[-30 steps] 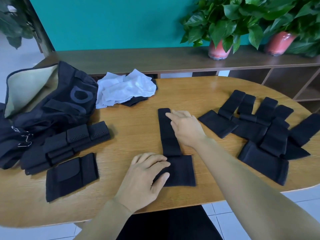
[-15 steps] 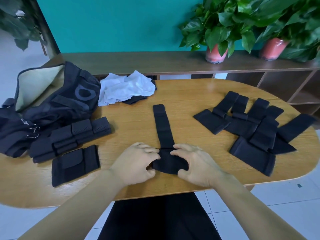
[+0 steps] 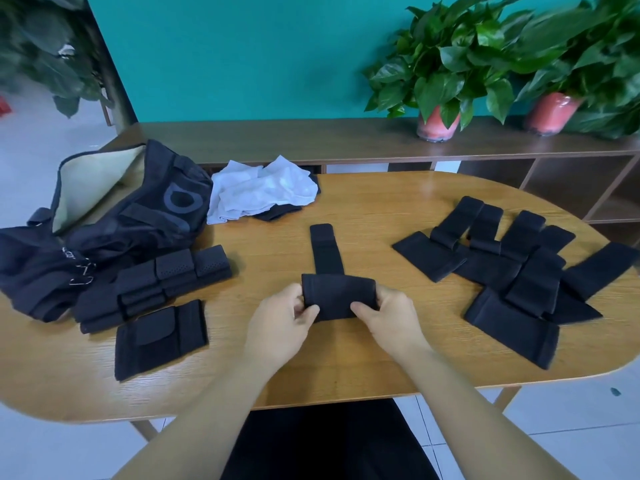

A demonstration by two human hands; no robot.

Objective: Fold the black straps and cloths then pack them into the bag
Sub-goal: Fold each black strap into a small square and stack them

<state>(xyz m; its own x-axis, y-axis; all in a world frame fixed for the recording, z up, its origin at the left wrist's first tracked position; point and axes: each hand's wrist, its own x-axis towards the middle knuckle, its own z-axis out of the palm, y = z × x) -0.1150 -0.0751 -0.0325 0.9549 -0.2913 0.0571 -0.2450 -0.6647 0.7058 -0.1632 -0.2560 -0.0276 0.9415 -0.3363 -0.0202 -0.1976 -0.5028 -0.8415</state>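
Observation:
A black strap (image 3: 337,294) lies in the middle of the wooden table (image 3: 363,358). Its wide near end is folded over into a thick roll, and its narrow tail runs away from me. My left hand (image 3: 280,327) grips the roll's left end and my right hand (image 3: 389,318) grips its right end. A heap of unfolded black straps (image 3: 512,275) lies at the right. Folded black straps (image 3: 152,289) and a folded black piece (image 3: 161,337) sit at the left, beside the open black bag (image 3: 114,220).
White cloths (image 3: 259,190) lie crumpled over a black cloth at the back of the table. Behind the table runs a low wooden shelf (image 3: 311,143) with two potted plants (image 3: 440,81). Tiled floor shows beyond the table's near edge.
Both hands came together on the strap's wide near end, lifted it and folded it away from me over the narrow tail. The visible tail is now shorter.

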